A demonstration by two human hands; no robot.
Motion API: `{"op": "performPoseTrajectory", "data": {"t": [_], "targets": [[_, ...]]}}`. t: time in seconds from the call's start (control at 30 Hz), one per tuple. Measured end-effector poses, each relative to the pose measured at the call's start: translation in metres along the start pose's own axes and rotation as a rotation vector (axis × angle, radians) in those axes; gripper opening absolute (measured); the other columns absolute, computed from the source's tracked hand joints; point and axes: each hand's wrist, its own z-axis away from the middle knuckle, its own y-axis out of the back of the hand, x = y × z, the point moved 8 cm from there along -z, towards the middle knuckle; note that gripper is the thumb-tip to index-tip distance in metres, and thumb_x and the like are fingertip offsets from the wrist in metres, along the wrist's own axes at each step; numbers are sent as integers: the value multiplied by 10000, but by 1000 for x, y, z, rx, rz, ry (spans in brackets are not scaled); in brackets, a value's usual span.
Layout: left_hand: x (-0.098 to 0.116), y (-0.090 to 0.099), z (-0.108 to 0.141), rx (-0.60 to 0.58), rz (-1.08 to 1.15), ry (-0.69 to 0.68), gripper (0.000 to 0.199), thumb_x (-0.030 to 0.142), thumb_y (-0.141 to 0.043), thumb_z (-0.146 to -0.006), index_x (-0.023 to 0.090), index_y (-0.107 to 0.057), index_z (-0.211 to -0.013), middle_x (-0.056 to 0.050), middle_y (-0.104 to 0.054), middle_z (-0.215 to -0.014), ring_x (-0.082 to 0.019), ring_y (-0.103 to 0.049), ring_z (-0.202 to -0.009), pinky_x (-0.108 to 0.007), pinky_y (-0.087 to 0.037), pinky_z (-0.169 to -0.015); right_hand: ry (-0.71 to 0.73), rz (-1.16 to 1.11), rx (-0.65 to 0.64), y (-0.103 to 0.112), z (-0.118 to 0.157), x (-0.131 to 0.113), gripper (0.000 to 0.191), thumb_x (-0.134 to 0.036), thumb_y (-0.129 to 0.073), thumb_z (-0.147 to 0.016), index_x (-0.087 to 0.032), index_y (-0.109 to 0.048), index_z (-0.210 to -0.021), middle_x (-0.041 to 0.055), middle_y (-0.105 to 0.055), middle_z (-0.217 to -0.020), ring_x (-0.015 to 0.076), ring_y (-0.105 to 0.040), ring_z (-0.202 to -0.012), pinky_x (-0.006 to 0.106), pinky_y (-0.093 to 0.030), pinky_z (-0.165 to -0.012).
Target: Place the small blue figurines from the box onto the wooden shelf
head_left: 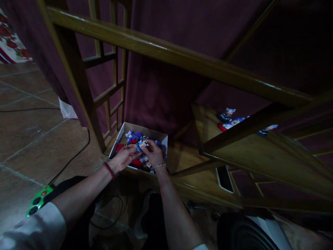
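Observation:
Over a white open box (164,147) of blue, purple and red figurines, both hands meet around a small blue and pale figurine (142,144). My left hand (125,157), with a red bracelet at the wrist, supports it from the left, fingers closed against it. My right hand (155,152), wearing a thin bracelet, pinches it from the right between thumb and fingers. Beneath the hands, several other figurines lie jumbled in the box; the hands cover part of them.
The box stands on a low wooden shelf (182,156). Wooden bars cross overhead. Figurines (230,121) stand on a higher shelf at right, and a dark phone-like object (224,178) lies below it. A green controller (39,201) is at lower left, near a cable on the tiled floor.

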Motion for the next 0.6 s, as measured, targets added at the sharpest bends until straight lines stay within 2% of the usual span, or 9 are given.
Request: {"op": "performPoseTrajectory", "data": {"t": [0.6], "targets": [[-4,1,0,21,55,34,55,86,-559,-746,110,-584,-703,-36,-637,-770,-100,-595,-711,-296,-503,-760,18,-27,7,0,0,-3,280,-341,-602,-682,-256,-608,-948,-8,-640,-909,149,-582,-779,277,-475,-737]]}}
